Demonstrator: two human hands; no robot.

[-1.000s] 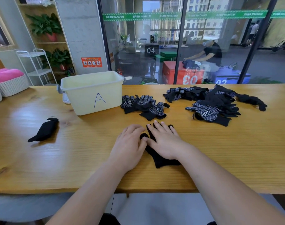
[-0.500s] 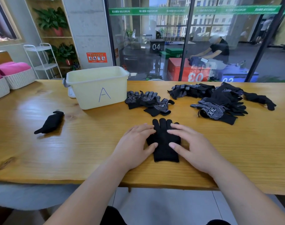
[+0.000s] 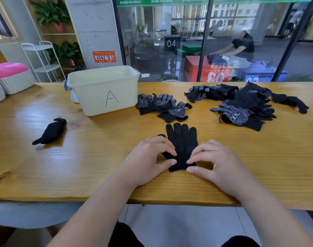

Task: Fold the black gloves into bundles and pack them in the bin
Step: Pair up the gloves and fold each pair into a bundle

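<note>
A black glove [image 3: 183, 141] lies flat on the wooden table [image 3: 80, 166], fingers pointing away from me. My left hand [image 3: 148, 157] pinches its cuff from the left, and my right hand [image 3: 216, 161] pinches the cuff from the right. A pale yellow bin [image 3: 103, 90] marked "A" stands behind and to the left. One folded black glove bundle [image 3: 50, 131] rests on the table far left. A small group of dotted gloves [image 3: 162, 106] lies beside the bin. A larger pile of gloves [image 3: 244, 106] sits at the back right.
White woven baskets [image 3: 15, 82] with pink cloth stand at the table's far left end. Behind the table is a glass wall, and a person sits beyond it. The table's front edge runs just under my wrists.
Both hands slid back from the glove's palm to its cuff end, and their fingers now curl onto the cuff. The glove's fingers are uncovered.
</note>
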